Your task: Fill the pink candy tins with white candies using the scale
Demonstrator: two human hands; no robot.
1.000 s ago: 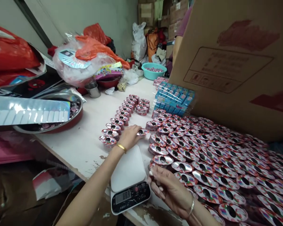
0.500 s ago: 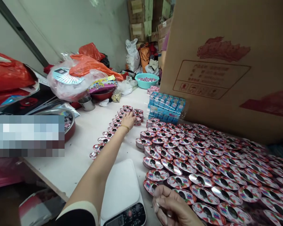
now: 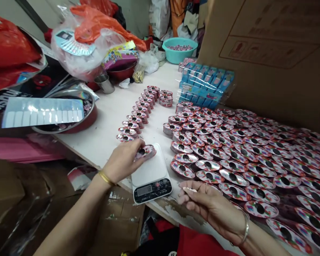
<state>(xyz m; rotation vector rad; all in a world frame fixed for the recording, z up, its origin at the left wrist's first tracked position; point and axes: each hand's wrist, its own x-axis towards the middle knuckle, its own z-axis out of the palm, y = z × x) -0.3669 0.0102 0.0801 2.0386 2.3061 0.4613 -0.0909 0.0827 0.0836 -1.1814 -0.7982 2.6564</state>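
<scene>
My left hand point(image 3: 125, 160) is closed around a small oval pack point(image 3: 146, 152) with a pink and red printed top and a dark round hole. It holds the pack over the white platform of a digital kitchen scale point(image 3: 152, 174), whose display digits are too small to read. My right hand point(image 3: 202, 201) is just right of the scale, fingertips pinched together. Something pale shows at the pinch, too small to name. Beyond my left hand runs a line of like packs point(image 3: 140, 113), with a short stack point(image 3: 165, 99) beside its far end. Many more packs point(image 3: 233, 165) stand in close rows at the right.
Behind the rows are a film-wrapped bundle of blue boxes point(image 3: 202, 83) and a large cardboard carton point(image 3: 269, 81). A turquoise basin point(image 3: 179, 55) stands at the back. At left are a round metal pan point(image 3: 92, 117), a metal cup point(image 3: 104, 84) and plastic bags point(image 3: 101, 26).
My left hand has come back from the far packs to the scale, now with one oval pack in it. My right hand stays pinched. The view has tilted down.
</scene>
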